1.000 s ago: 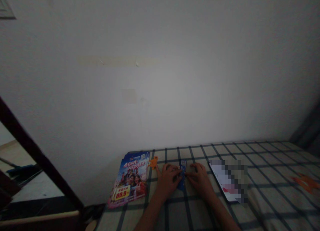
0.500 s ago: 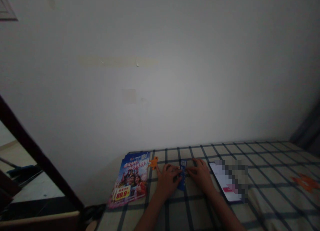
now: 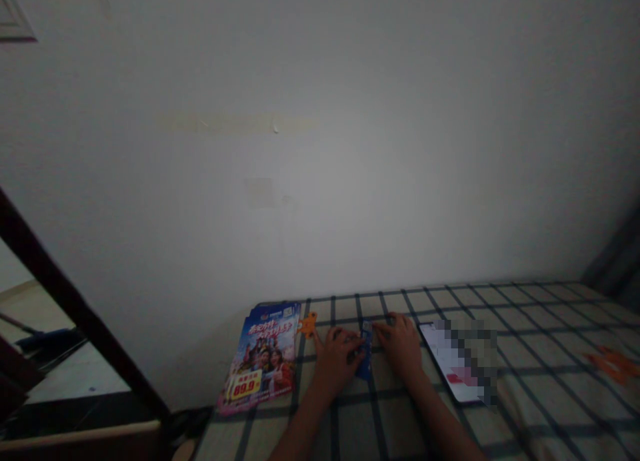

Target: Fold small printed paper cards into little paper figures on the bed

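Between my two hands is a narrow piece of folded blue printed paper (image 3: 367,362), low over the checked cloth. My left hand (image 3: 339,354) is closed on its left side, fingers bent over the edge. My right hand (image 3: 401,344) pinches its upper right edge with the fingertips. The lower part of the paper shows between the hands; the rest is partly covered by fingers. Left of my left hand lies a stack of colourful flyers (image 3: 267,354), with an orange star-like print (image 3: 309,324) between them on the cloth.
A phone (image 3: 457,371) with a lit screen, partly blurred out, lies right of my right hand. The checked cloth (image 3: 540,354) covers the bed-like surface up to the white wall (image 3: 350,181). A dark slanted post (image 3: 75,301) stands at the left.
My right hand has shifted slightly up along the paper's edge, its fingertips now near the top corner. My left hand has hardly moved.
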`<control>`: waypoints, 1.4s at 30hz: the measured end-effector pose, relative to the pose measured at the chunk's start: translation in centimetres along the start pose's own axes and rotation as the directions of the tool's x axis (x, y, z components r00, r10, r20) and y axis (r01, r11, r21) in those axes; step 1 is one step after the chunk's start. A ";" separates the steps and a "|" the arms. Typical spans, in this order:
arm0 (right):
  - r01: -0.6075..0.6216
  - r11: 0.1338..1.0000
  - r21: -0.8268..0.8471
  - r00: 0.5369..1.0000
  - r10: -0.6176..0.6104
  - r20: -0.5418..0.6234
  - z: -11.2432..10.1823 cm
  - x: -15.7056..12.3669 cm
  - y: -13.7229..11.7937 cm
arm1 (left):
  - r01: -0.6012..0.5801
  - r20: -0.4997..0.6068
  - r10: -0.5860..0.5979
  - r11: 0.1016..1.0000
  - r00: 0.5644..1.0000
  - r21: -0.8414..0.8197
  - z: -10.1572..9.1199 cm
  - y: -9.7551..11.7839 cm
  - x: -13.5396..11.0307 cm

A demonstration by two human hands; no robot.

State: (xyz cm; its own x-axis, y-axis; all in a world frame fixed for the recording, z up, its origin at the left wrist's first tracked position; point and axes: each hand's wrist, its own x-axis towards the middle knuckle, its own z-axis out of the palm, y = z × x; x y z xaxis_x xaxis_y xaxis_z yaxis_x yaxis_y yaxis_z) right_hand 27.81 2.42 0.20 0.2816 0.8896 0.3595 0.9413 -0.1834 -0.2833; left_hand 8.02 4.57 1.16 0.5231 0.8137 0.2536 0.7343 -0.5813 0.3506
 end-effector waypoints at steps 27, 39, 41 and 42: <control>0.067 0.987 0.146 0.996 -0.057 -0.067 1.5 0.6 0.4 | -0.020 -0.066 0.019 1.000 0.998 -0.014 0.4 0.4 -0.1; 0.051 0.995 0.086 0.996 -0.057 0.065 0.4 0.2 0.6 | -0.027 -0.069 0.027 1.000 0.997 -0.001 0.7 0.1 -0.1; 0.074 0.994 0.079 0.995 -0.079 0.063 0.5 0.0 0.7 | -0.024 -0.065 0.025 1.000 0.998 0.014 0.6 0.1 -0.1; 0.086 0.993 0.076 0.994 -0.091 0.056 0.6 -0.2 0.8 | -0.024 -0.064 0.025 1.000 0.998 0.016 0.6 0.1 -0.1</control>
State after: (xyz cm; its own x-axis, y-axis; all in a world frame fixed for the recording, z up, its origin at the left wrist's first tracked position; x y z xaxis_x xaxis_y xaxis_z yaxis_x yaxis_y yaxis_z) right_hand 28.40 2.38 -0.63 0.1840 0.9247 0.3332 0.9453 -0.0735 -0.3179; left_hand 8.32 4.37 0.60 0.5122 0.7973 0.3193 0.7285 -0.6002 0.3301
